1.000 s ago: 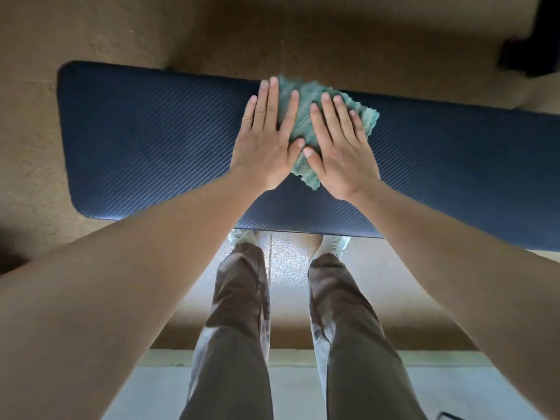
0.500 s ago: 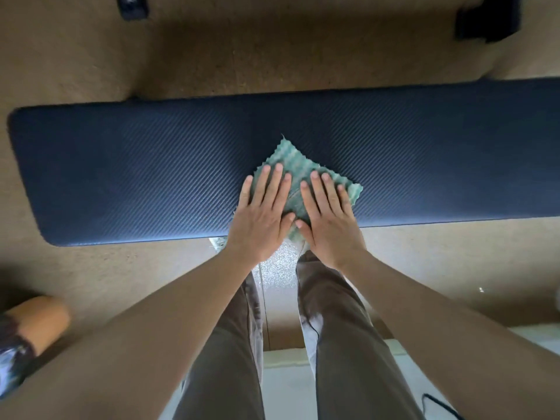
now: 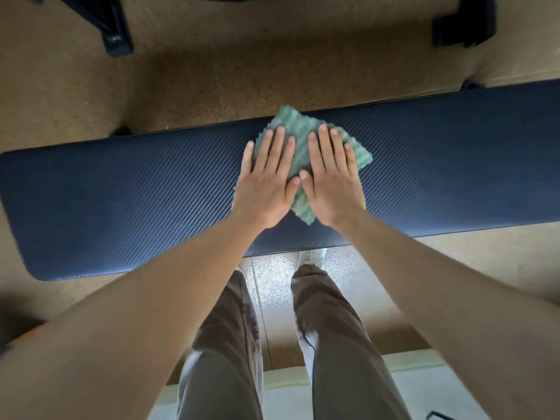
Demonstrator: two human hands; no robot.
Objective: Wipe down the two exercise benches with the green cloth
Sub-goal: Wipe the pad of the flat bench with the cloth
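Note:
A long dark blue padded bench (image 3: 121,201) runs across the view from left to right. The green cloth (image 3: 298,128) lies flat on its middle, with one corner poking past the far edge. My left hand (image 3: 268,180) and my right hand (image 3: 330,177) lie side by side on the cloth, fingers straight and pointing away from me, pressing it onto the pad. Only one bench shows in this view.
Brown cork-like floor surrounds the bench. A black metal frame foot (image 3: 113,40) stands at the far left and another dark object (image 3: 463,22) at the far right. My legs (image 3: 230,344) stand close against the bench's near edge.
Both hands and the cloth slid from the near edge of the pad half a second ago back toward the far edge. The hands stayed flat on the cloth throughout.

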